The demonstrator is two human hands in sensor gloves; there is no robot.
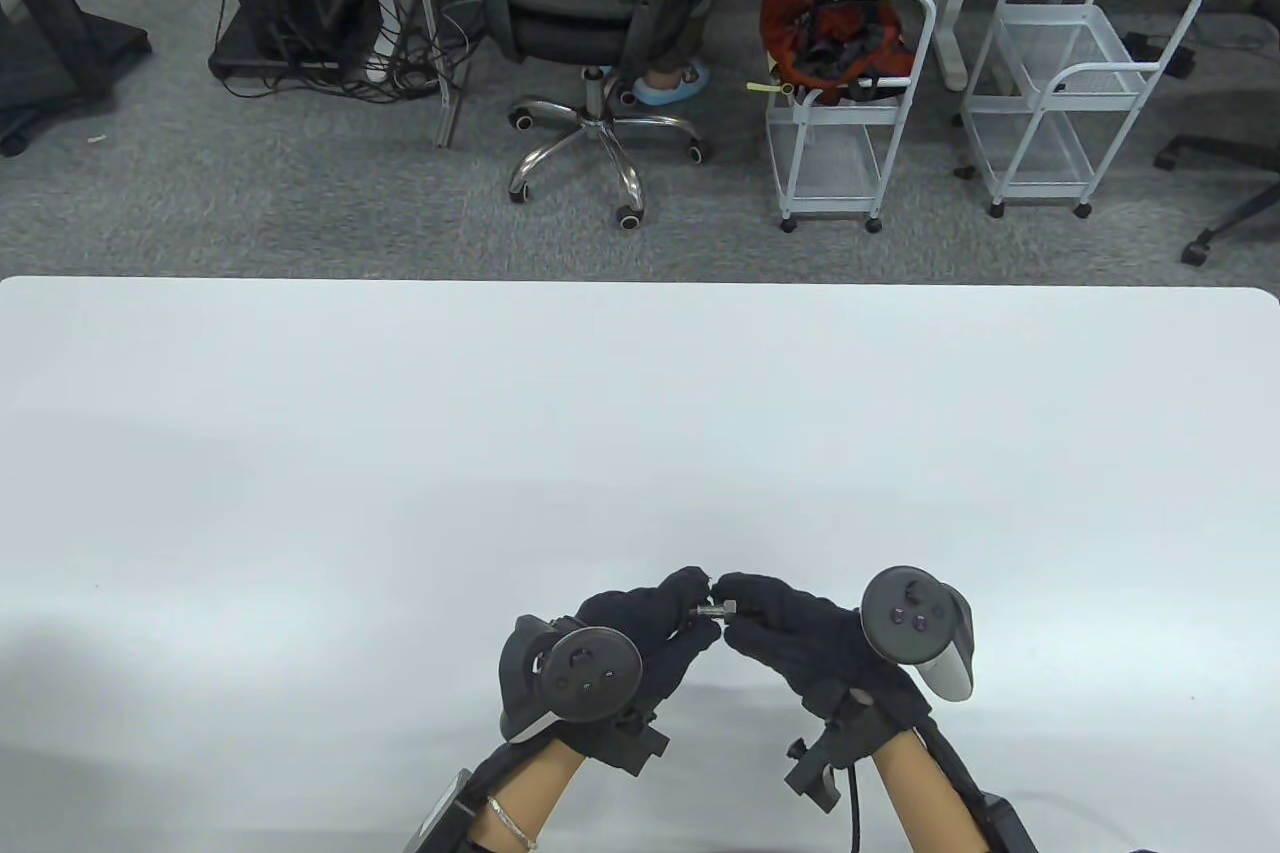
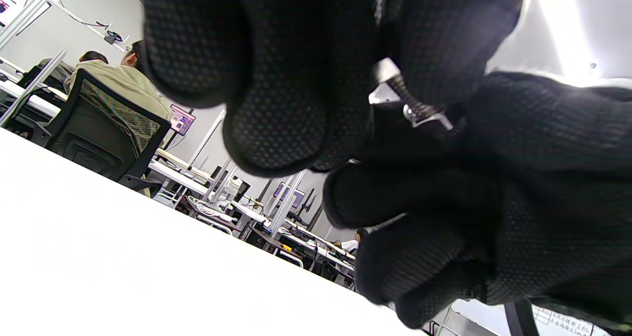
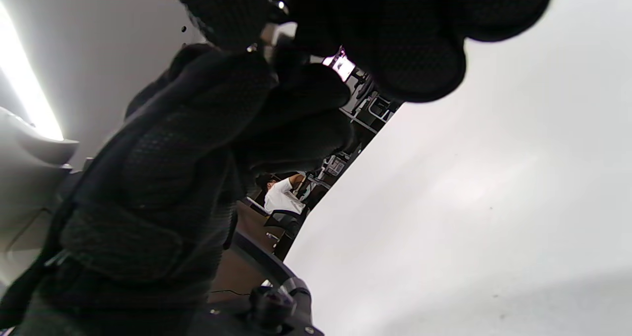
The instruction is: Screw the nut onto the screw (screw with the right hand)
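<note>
Both hands are raised just above the table point(image 1: 640, 413), near its front edge, fingertips meeting. The left hand point(image 1: 640, 633) pinches the screw point(image 1: 706, 612) and holds it lying level, its free end pointing toward the right hand point(image 1: 790, 633). The right hand's thumb and forefinger are closed around the nut point(image 1: 728, 609), which sits at that free end of the screw. In the left wrist view the threaded shank point(image 2: 419, 109) shows between the gloved fingers point(image 2: 276, 128), with bright metal at either end; how far the nut has engaged the thread cannot be told. The right wrist view gives only a glint of metal between the gloves.

Assessment: the threading step is in hand, probably at or near its start. The next move calls for the left hand to keep the screw steady while the right rolls the nut along the thread, keeping it square to avoid cross-threading.
</note>
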